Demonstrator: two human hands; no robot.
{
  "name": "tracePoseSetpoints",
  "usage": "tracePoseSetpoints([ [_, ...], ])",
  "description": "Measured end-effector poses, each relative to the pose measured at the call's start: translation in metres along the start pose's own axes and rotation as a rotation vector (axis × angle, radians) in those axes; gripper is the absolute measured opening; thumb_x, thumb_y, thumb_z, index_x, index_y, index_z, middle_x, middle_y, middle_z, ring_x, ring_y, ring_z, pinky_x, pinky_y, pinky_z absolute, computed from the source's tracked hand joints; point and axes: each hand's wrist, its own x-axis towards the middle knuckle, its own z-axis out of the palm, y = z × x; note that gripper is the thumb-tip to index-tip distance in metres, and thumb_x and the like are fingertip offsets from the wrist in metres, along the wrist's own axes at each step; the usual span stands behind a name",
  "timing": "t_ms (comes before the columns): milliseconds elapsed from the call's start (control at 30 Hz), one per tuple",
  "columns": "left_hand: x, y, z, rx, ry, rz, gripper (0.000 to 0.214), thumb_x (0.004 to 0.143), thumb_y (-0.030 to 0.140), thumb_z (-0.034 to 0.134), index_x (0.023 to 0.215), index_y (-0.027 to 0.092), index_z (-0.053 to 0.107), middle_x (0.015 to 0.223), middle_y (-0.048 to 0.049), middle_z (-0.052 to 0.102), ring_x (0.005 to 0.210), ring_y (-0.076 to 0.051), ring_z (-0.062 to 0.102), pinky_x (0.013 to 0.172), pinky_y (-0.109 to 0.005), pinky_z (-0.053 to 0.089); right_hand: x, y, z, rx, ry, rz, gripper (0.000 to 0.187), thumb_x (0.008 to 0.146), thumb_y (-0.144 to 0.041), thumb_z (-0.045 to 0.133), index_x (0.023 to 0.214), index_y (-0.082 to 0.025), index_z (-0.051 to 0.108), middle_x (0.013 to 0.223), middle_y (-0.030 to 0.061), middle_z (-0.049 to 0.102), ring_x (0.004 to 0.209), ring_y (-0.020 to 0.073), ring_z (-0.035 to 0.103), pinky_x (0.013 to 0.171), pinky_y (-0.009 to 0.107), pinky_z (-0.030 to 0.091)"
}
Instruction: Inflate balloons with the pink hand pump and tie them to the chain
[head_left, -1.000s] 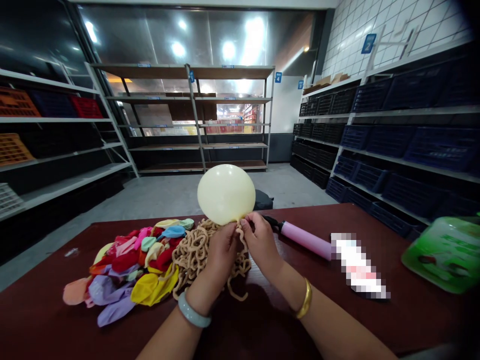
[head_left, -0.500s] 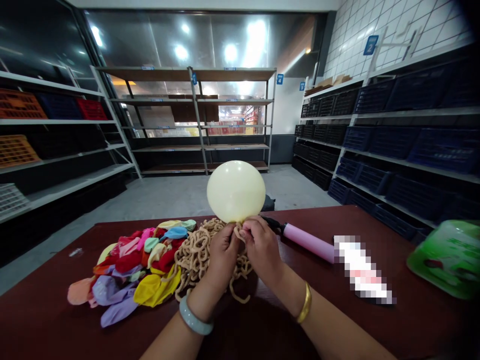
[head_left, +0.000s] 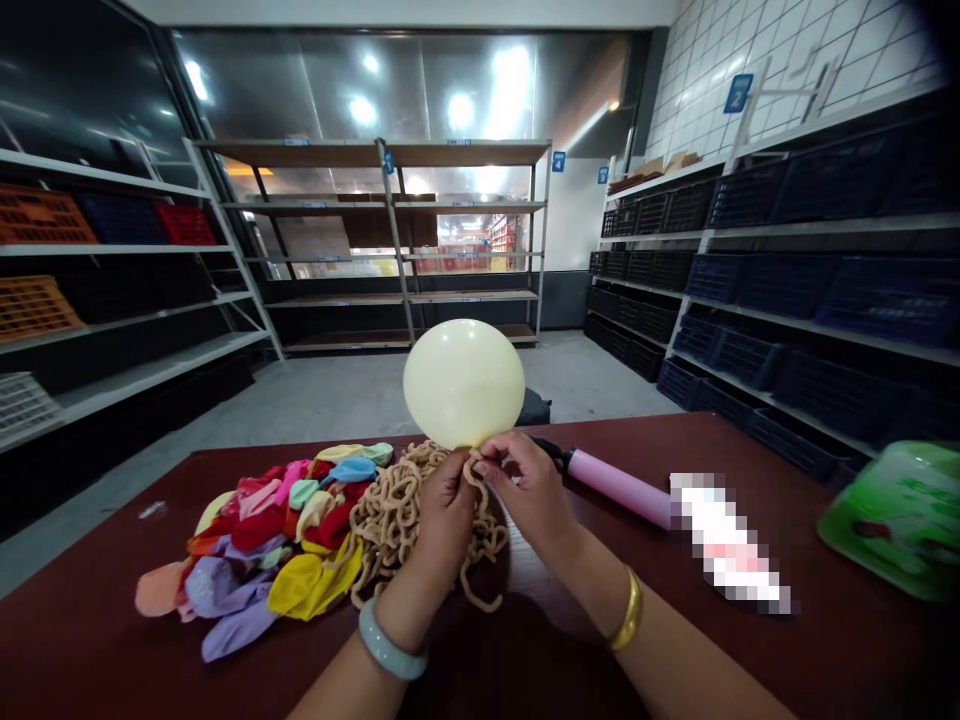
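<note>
Both forearms run in from the bottom edge, their elbows cut off. The left hand (head_left: 444, 497) and right hand (head_left: 529, 487) meet above the dark red surface (head_left: 90, 650), and their fingertips pinch the neck of a pale yellow balloon (head_left: 463, 383). That grip is narrow, both hands closed on the neck and on a loop of tan string (head_left: 397, 515). The knot itself is hidden behind the fingers, so how the string passes round the neck cannot be made out.

The balloon stands directly above the grip, inflated, smooth, round, slightly glossy. Under and left of the grip lies the tangled string, and left of that a heap of limp coloured balloons (head_left: 262, 550). Right of the grip lies a pink hand pump (head_left: 615, 485), its far end blurred out. Farther right, a green tray (head_left: 896, 515) is cut off by the edge.
</note>
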Motion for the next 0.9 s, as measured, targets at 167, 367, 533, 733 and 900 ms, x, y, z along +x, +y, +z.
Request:
tracePoseSetpoints([
  [167,0.001,0.001,0.000,0.003,-0.011,0.030,0.016,0.089,0.027,0.052,0.086,0.017,0.064,0.082,-0.0017,0.065,0.079,-0.016,0.057,0.073,-0.026,0.043,0.004,-0.001,-0.004,0.068,-0.019,-0.066,0.002,0.085,-0.023,0.065,0.086,-0.022,0.064,0.084,0.0016,0.064,0.079,0.0153,0.060,0.071,0.026,0.049],
  [367,0.002,-0.002,-0.001,0.024,-0.019,0.035,0.017,0.090,0.028,0.050,0.084,0.017,0.062,0.081,-0.0016,0.063,0.078,-0.016,0.056,0.075,-0.027,0.043,0.004,0.001,-0.006,0.015,-0.081,-0.151,0.012,0.092,-0.018,0.052,0.091,-0.022,0.063,0.089,0.0036,0.066,0.086,0.0162,0.061,0.081,0.030,0.048],
  [533,0.001,-0.004,-0.003,0.101,-0.059,0.076,0.019,0.092,0.029,0.047,0.092,0.017,0.062,0.086,-0.0031,0.064,0.081,-0.017,0.057,0.076,-0.029,0.044,0.005,0.000,-0.008,0.035,-0.078,0.061,0.011,0.083,-0.021,0.064,0.094,-0.021,0.061,0.087,0.0016,0.066,0.075,0.0145,0.061,0.067,0.024,0.048],
  [733,0.002,-0.008,-0.009,0.322,-0.076,0.172,0.020,0.092,0.026,0.045,0.083,0.017,0.060,0.077,-0.0023,0.061,0.072,-0.016,0.055,0.066,-0.027,0.041,0.008,0.000,-0.013,0.058,-0.130,0.124,0.006,0.080,-0.019,0.066,0.085,-0.021,0.064,0.082,-0.0003,0.065,0.073,0.0133,0.058,0.065,0.023,0.045],
  [900,0.005,-0.008,-0.012,0.488,-0.131,0.226,0.018,0.089,0.021,0.044,0.082,0.018,0.060,0.078,-0.0036,0.064,0.074,-0.018,0.058,0.067,-0.028,0.041,0.010,0.008,-0.016,0.181,-0.228,0.282,0.011,0.076,-0.016,0.064,0.085,-0.021,0.061,0.072,-0.0038,0.062,0.061,0.0114,0.057,0.058,0.023,0.044],
])
